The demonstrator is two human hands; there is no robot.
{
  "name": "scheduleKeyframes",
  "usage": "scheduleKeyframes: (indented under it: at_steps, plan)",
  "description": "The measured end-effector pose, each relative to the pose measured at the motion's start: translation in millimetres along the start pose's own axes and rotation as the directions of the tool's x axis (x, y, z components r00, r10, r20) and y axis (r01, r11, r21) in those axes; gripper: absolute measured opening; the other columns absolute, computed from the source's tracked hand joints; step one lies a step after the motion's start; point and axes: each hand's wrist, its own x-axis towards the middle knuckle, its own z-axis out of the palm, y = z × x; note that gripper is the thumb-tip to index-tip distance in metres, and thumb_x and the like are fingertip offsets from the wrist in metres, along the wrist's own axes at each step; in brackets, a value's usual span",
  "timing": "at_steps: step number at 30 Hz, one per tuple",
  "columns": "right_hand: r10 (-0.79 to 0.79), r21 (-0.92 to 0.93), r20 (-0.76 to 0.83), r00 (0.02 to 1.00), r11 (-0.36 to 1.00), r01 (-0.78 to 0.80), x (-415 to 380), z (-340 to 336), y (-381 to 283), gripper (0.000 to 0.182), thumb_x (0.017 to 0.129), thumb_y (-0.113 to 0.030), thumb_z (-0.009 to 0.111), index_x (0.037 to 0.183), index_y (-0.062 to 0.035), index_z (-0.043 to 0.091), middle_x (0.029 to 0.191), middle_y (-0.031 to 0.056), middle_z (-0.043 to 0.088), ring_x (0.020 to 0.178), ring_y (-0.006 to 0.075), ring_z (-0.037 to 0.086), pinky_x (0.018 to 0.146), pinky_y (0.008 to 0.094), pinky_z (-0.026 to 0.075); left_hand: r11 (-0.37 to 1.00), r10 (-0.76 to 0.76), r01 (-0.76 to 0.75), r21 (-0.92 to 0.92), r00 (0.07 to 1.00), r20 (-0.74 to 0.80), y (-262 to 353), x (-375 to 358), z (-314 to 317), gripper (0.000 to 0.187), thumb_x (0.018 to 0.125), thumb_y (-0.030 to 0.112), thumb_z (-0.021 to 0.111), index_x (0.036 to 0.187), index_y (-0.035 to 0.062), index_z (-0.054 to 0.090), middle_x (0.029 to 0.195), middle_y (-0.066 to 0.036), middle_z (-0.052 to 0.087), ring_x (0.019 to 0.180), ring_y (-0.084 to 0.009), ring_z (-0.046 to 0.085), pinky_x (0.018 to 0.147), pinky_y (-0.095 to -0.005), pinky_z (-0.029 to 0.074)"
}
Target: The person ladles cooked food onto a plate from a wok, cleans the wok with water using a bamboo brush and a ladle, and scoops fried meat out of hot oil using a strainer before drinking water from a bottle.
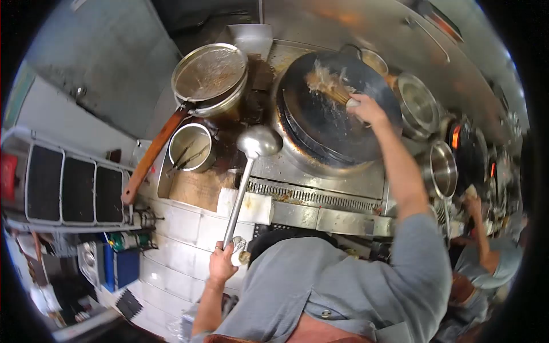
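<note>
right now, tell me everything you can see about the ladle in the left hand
The ladle looks like plain grey metal: a round bowl on a long straight handle. The left hand grips the handle's lower end, apparently with a cloth. It slants up toward the stove, its bowl poised left of the dark wok; whether it touches anything there is unclear.
</note>
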Motion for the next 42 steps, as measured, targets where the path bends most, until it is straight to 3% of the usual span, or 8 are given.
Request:
scheduleKeyframes:
  at_steps: [3, 7, 12, 17, 22, 24, 32, 42]
  plan:
    - [-0.314, -0.052, -0.076, 0.946, 0.949, 0.311, 24.6, 44.1, 50.5, 0.064, 0.071, -0.017, 0.072, 0.131, -0.0119, 0.051, 0.117, 0.0176, 0.061, 0.107, 0.0248, 0.06, 0.092, 0.0305, 0.044, 0.999, -0.035, 0.034, 0.028, 0.999, 0.037, -8.0, -2.8, 5.9, 0.05, 0.057, 0.005, 0.072, 0.103, 0.0121, 0.055, 0.096, -0.02, 0.053, 0.077, -0.039, 0.06, 0.067, -0.0469, 0.052]
    - [-0.243, -0.157, 0.303, 0.921, 0.941, 0.3, -48.9, -30.8, 52.5, 0.061, 0.07, -0.013, 0.071, 0.128, -0.0073, 0.053, 0.115, 0.015, 0.063, 0.107, 0.0236, 0.059, 0.095, 0.0318, 0.042, 0.994, -0.039, 0.029, 0.106, 0.995, 0.087, -12.4, 11.6, 7.2, 0.043, 0.059, 0.007, 0.072, 0.098, 0.0122, 0.054, 0.093, -0.019, 0.053, 0.076, -0.0382, 0.061, 0.065, -0.0455, 0.053]
    - [0.005, -0.129, 0.032, 0.999, 0.992, -0.001, 21.1, -8.7, 32.6, 0.061, 0.069, -0.016, 0.073, 0.128, -0.0163, 0.056, 0.109, 0.0123, 0.065, 0.095, 0.0236, 0.062, 0.08, 0.0317, 0.051, 0.997, 0.027, -0.033, 0.072, 0.996, 0.082, -15.6, 34.6, 16.0, 0.044, 0.059, 0.01, 0.073, 0.099, 0.0101, 0.052, 0.092, -0.02, 0.052, 0.077, -0.0376, 0.061, 0.066, -0.0449, 0.053]
    - [-0.097, -0.102, 0.02, 0.995, 0.99, 0.099, -24.4, 20.7, 48.2, 0.064, 0.069, -0.019, 0.074, 0.129, -0.0142, 0.054, 0.117, 0.0155, 0.061, 0.1, 0.024, 0.062, 0.087, 0.0329, 0.049, 0.982, 0.109, -0.128, -0.138, 0.985, -0.134, -1.5, 38.6, 0.7, 0.049, 0.067, 0.027, 0.077, 0.099, -0.0058, 0.061, 0.137, -0.036, 0.025, 0.131, -0.0473, 0.023, 0.109, -0.0445, 0.025]
    - [0.089, -0.348, 0.237, 0.967, 0.938, -0.002, -38.3, -72.4, 19.8, 0.059, 0.068, -0.016, 0.069, 0.126, -0.0119, 0.056, 0.117, 0.0128, 0.061, 0.108, 0.0264, 0.059, 0.095, 0.0354, 0.044, 0.239, 0.182, 0.236, -0.942, 0.942, 0.282, 55.0, 79.7, -43.1, 0.043, 0.085, 0.017, 0.065, 0.122, 0.0007, 0.051, 0.103, -0.008, 0.063, 0.093, -0.0186, 0.061, 0.083, -0.03, 0.049]
    - [-0.191, -0.438, -0.118, 0.975, 0.891, 0.121, 33.5, -18.2, 75.0, 0.059, 0.071, -0.017, 0.068, 0.128, -0.0131, 0.053, 0.116, 0.0139, 0.061, 0.088, 0.0292, 0.065, 0.079, 0.0353, 0.052, 0.153, 0.319, 0.309, -0.939, 0.884, 0.343, 88.5, 118.2, -38.7, 0.046, 0.087, 0.019, 0.063, 0.126, 0.0014, 0.046, 0.104, -0.008, 0.062, 0.093, -0.0179, 0.061, 0.081, -0.0312, 0.05]
    - [-0.184, -0.337, 0.256, 0.949, 0.903, 0.266, -76.6, -54.4, 70.4, 0.062, 0.069, -0.026, 0.07, 0.128, -0.0178, 0.054, 0.113, 0.0185, 0.062, 0.104, 0.0334, 0.059, 0.091, 0.0371, 0.046, 0.012, 0.4, 0.612, -0.791, 0.722, 0.565, 258.1, 191.3, -25.3, 0.056, 0.091, 0.061, 0.037, 0.12, 0.0151, 0.05, 0.108, -0.002, 0.059, 0.098, -0.0176, 0.058, 0.075, -0.0441, 0.054]
    - [-0.274, -0.2, -0.244, 0.93, 0.953, 0.228, 17.2, 40.2, 72.9, 0.057, 0.072, -0.018, 0.067, 0.127, -0.0133, 0.053, 0.096, 0.0229, 0.065, 0.094, 0.0347, 0.063, 0.084, 0.0426, 0.05, -0.021, 0.177, 0.616, -0.788, 0.778, 0.603, 299.0, 232.5, 24.1, 0.018, 0.085, 0.026, 0.055, 0.099, 0.0153, 0.055, 0.093, -0.002, 0.061, 0.083, -0.015, 0.057, 0.067, -0.0359, 0.048]
